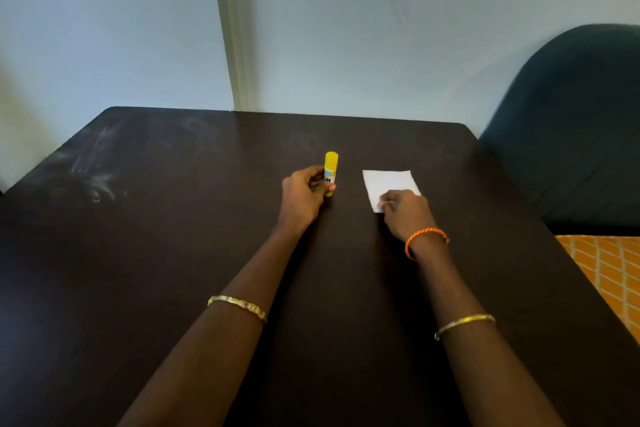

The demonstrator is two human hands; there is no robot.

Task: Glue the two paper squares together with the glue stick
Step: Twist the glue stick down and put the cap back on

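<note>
A yellow glue stick (330,166) with its cap on stands upright on the dark table (173,253), near the middle. My left hand (303,196) grips its lower half from the left. To the right lies a white paper square (386,184), flat on the table. I cannot tell whether it is one sheet or two stacked. My right hand (405,215) rests on the paper's near corner, with the fingertips bent and pressing or pinching it. The near edge of the paper is hidden under that hand.
A dark blue chair back (581,121) stands past the table's right edge. An orange patterned cloth (609,270) shows at the right, below the chair. A pale wall runs behind the table's far edge. Chalky smears mark the table's left side.
</note>
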